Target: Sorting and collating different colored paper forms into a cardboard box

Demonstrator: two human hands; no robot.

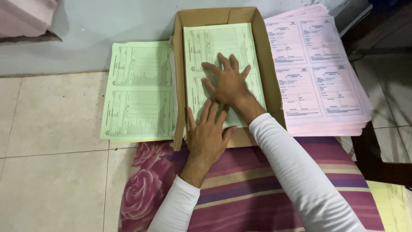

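Green printed forms [223, 47] lay stacked inside the open cardboard box [268, 64] on the floor. Right hand [227, 81] pressed them flat, fingers spread; left hand [208, 135] rested at the near edge, fingers together. Even downward pressure would probably square the stack best.

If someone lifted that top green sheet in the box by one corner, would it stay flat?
Probably not: the green sheet looks like thin paper, so it would likely droop. It seems very light. Both hands, left hand and right hand, press flat on it, so it may slide easily.
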